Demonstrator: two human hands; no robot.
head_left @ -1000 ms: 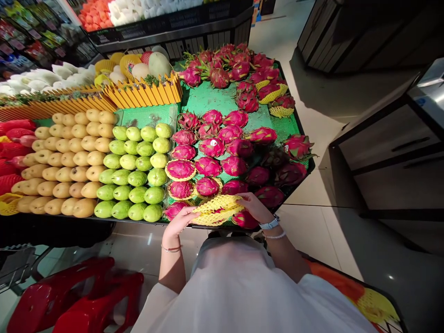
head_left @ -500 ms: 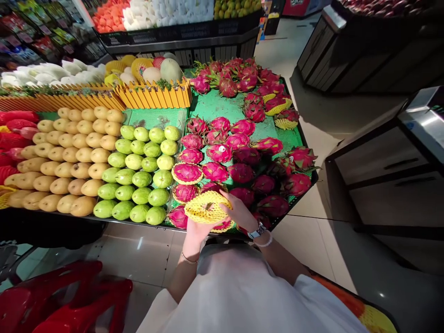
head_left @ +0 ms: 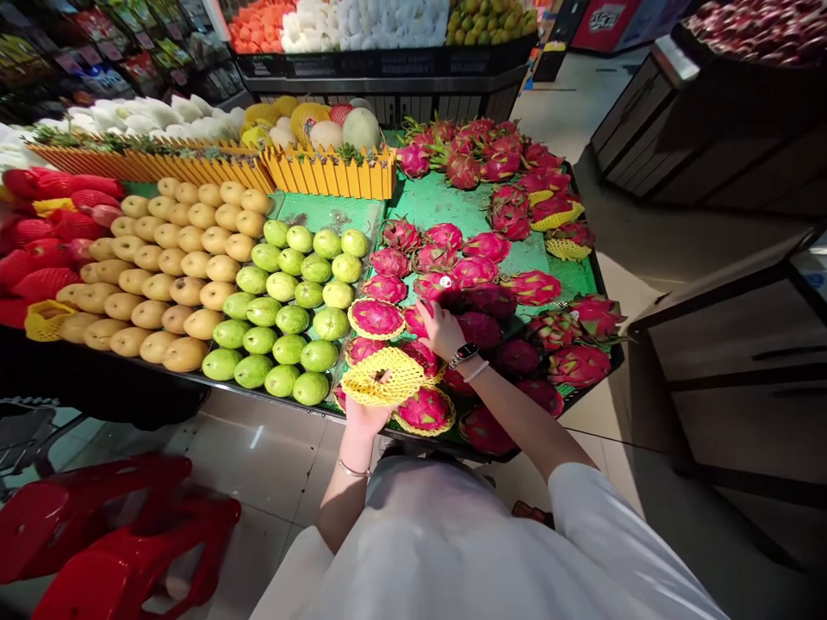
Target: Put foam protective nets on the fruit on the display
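Observation:
A yellow foam fruit net is in my left hand, which grips it from below near the display's front edge. Its mouth is spread into a ring, and fingertips show through the hole. My right hand is on a pink dragon fruit in the rows, its fingers curved over the fruit's right end and covering that part. Just left of it lies a dragon fruit in a yellow net. Another netted dragon fruit sits beside my left hand at the front edge.
Green guavas stand in rows to the left, with round tan pears beyond them. An orange picket fence holds back melons. More dragon fruits are piled at the back. Red plastic stools stand on the floor at lower left.
My right hand has left the yellow foam net and moved forward and right onto a dragon fruit. My left hand still holds the net. The view has shifted slightly left.

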